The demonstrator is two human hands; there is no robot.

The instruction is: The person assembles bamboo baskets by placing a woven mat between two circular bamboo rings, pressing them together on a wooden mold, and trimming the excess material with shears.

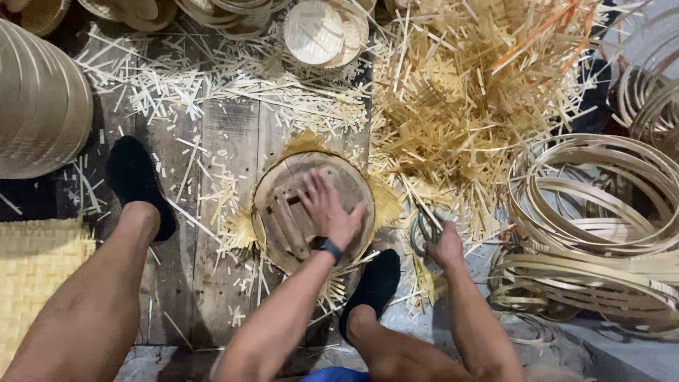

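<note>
My left hand point(327, 210) presses flat, fingers spread, on a round wooden disc point(283, 205) that lies on a woven bamboo mat whose frayed edges point(385, 201) stick out around it. A dark band sits on that wrist. My right hand point(445, 247) grips a pair of metal scissors point(423, 232) just right of the disc, blades pointing away from me. My legs frame the disc, with dark shoes point(134, 180) on the wooden floor.
A heap of cut bamboo strips point(474, 92) lies at the upper right. Coiled bamboo hoops point(594, 212) are stacked at the right. Round woven pieces point(325, 32) sit at the top, a big stack point(39, 106) at the left, a woven mat point(32, 269) lower left.
</note>
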